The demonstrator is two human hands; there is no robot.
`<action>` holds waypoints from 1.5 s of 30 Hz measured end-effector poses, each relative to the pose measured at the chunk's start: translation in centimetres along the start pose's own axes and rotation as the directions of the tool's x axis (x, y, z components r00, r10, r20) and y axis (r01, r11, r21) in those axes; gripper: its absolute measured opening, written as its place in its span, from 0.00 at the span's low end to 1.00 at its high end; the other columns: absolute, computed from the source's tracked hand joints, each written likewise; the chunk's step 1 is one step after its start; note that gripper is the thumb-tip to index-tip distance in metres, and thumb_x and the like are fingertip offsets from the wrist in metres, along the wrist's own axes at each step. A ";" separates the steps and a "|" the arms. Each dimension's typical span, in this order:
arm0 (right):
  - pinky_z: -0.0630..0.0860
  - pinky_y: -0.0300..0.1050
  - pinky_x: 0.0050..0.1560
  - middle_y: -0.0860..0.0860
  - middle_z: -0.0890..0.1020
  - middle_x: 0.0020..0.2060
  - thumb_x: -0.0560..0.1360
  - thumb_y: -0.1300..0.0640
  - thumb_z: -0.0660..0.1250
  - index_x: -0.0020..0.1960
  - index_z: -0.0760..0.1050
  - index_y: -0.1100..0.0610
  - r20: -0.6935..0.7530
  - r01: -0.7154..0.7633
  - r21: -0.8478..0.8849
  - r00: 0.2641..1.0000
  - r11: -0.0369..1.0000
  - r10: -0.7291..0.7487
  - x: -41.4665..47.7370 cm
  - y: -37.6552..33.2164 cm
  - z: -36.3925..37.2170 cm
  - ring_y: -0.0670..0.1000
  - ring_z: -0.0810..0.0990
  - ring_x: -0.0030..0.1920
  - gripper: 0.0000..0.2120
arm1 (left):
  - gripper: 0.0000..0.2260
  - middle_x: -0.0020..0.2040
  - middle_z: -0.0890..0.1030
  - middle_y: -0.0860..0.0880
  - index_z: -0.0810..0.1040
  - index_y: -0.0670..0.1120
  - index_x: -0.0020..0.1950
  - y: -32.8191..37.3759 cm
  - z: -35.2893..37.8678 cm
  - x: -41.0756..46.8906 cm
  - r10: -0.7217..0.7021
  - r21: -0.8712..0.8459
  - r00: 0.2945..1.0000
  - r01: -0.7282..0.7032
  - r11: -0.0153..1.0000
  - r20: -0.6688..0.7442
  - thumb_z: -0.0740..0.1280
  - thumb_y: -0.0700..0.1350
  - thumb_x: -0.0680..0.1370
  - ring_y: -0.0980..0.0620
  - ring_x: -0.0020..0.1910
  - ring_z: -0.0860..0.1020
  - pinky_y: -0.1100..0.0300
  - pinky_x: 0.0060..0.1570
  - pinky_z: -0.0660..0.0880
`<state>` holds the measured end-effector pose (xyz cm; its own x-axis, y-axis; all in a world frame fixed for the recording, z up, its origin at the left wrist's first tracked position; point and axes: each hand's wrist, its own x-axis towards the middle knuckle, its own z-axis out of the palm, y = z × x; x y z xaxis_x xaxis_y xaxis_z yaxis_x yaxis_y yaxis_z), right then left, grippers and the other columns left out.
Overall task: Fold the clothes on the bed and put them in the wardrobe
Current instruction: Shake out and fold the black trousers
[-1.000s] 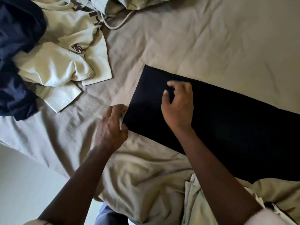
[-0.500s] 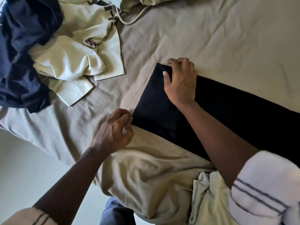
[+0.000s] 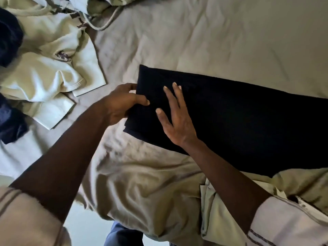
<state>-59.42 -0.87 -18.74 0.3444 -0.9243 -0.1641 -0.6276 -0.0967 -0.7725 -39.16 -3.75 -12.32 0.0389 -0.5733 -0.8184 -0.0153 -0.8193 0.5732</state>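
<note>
A dark navy garment (image 3: pixel 239 125) lies folded into a long flat band across the beige bed sheet (image 3: pixel 204 41). My left hand (image 3: pixel 122 102) grips the band's left end, thumb on top and fingers curled around the edge. My right hand (image 3: pixel 175 118) lies flat on the cloth just to the right, fingers straight and spread. A crumpled cream shirt (image 3: pixel 51 68) lies at the upper left. Dark blue clothing (image 3: pixel 10 36) is heaped at the left edge.
A pale green garment (image 3: pixel 218 210) hangs over the bed's near edge by my right forearm. A drawstring cord (image 3: pixel 104 25) and more pale cloth lie at the top. The floor (image 3: pixel 85 226) shows below the bed's edge at bottom left.
My left hand moved up from the near corner to the garment's left end and took hold of it. My right hand left the far corner, came nearer and flattened on the cloth.
</note>
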 end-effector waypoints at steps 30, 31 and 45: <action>0.77 0.49 0.54 0.53 0.72 0.61 0.77 0.45 0.72 0.77 0.67 0.46 -0.539 -0.558 -0.217 0.753 0.801 0.378 -6.7 8.6 -12.0 0.52 0.75 0.57 0.30 | 0.26 0.59 0.82 0.48 0.73 0.48 0.69 -2.0 17.9 0.6 0.086 0.248 0.980 -0.039 0.968 -0.181 0.77 0.40 0.74 0.48 0.54 0.83 0.53 0.53 0.82; 0.77 0.51 0.56 0.53 0.71 0.61 0.78 0.44 0.70 0.77 0.67 0.46 -0.527 -0.550 -0.224 0.763 0.804 0.375 -6.8 8.5 -11.6 0.53 0.74 0.58 0.30 | 0.23 0.59 0.83 0.45 0.76 0.45 0.68 -1.6 17.8 0.5 0.037 0.143 0.988 -0.015 0.990 -0.152 0.75 0.36 0.74 0.47 0.54 0.84 0.54 0.50 0.83; 0.74 0.48 0.57 0.51 0.72 0.62 0.68 0.58 0.74 0.67 0.71 0.48 -0.603 -0.658 0.459 0.262 0.597 0.753 -19.1 11.0 -14.6 0.52 0.75 0.59 0.29 | 0.18 0.58 0.84 0.51 0.80 0.54 0.62 -2.3 17.3 0.7 0.077 0.190 0.978 -0.040 0.981 -0.196 0.77 0.44 0.75 0.47 0.57 0.83 0.43 0.62 0.79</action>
<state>-83.13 10.28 -15.17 -0.8037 -0.5378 -0.2548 -0.2805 0.7200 -0.6347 -56.41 -2.42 -14.94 0.2323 -0.6220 -0.7478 -0.2067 -0.7828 0.5869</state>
